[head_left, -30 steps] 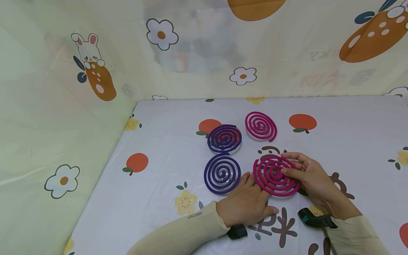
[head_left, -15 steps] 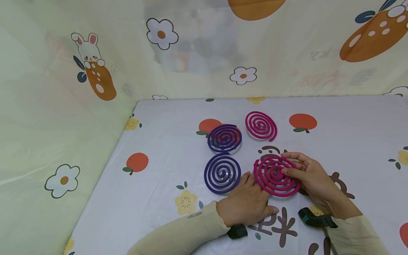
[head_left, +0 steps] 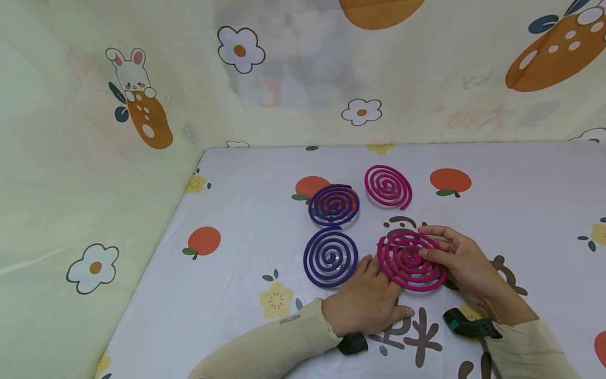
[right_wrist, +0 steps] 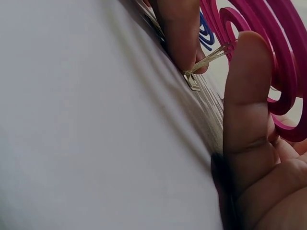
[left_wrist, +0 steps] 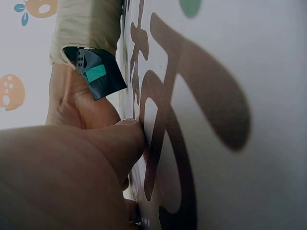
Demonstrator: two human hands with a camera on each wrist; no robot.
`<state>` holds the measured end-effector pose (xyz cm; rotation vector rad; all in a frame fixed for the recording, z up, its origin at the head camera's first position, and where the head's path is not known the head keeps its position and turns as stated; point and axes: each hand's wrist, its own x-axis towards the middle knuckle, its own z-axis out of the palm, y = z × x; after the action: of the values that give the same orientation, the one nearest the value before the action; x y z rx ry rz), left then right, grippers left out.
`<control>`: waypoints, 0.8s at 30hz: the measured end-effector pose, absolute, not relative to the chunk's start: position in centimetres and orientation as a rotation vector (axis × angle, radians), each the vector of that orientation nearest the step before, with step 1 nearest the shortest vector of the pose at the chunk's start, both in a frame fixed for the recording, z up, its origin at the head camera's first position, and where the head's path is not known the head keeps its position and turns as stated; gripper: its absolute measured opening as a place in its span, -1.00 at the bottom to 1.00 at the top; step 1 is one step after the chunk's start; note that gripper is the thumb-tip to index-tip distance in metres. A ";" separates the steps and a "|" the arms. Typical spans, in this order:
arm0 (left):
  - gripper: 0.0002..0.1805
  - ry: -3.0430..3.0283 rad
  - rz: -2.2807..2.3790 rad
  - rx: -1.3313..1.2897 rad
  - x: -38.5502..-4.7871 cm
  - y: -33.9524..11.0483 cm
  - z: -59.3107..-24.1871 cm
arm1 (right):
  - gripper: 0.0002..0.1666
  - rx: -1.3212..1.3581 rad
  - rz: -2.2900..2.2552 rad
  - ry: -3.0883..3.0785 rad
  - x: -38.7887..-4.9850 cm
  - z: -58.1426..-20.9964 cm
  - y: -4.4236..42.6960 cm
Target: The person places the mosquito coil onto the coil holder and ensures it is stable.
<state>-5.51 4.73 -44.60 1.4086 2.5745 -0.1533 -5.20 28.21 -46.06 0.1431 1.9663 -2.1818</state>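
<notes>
My right hand [head_left: 466, 271] pinches a pink mosquito coil [head_left: 413, 256] at its right side, thumb on top near the middle. In the right wrist view a thin metal coil stand [right_wrist: 211, 58] rises from the tablecloth to that coil, and a fingertip [right_wrist: 184, 52] touches its base. My left hand [head_left: 364, 304] lies palm down on the table, its fingers fairly straight; some fingertips are hidden under the pink coil. Beside those fingers lies a blue coil [head_left: 331, 257]. Behind are a second blue coil [head_left: 334, 206] and a second pink coil [head_left: 388, 188].
A white tablecloth [head_left: 227, 210] with printed fruit, flowers and brown lettering covers the table. Printed curtain walls [head_left: 303, 79] stand at the back and left. Each wrist bears a black camera [head_left: 468, 325].
Almost nothing differs. The pink coil shifts very slightly in my right hand, while the left hand and the other coils stay put.
</notes>
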 end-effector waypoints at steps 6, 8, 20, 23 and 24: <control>-0.07 2.583 -0.168 1.411 -5.5 4.8 -44.6 | -0.55 0.155 -2.173 1.959 -5.2 -46.0 28.2; -0.07 2.584 -0.169 1.412 -5.5 4.8 -44.6 | -0.54 0.157 -2.169 1.962 -5.2 -46.0 28.1; -0.07 2.584 -0.143 1.400 -5.5 4.8 -44.7 | -0.50 0.177 -2.090 2.034 -5.3 -46.0 28.0; -0.07 2.587 -0.145 1.396 -5.5 4.8 -44.7 | -0.50 0.170 -2.088 2.048 -5.3 -46.0 27.9; -0.07 2.586 -0.146 1.395 -5.5 4.8 -44.7 | -0.50 0.166 -2.089 2.050 -5.3 -46.0 27.9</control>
<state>-5.51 4.82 -44.70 1.3949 2.5863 -0.1461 -5.29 27.89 -45.99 0.1659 2.0500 -2.0890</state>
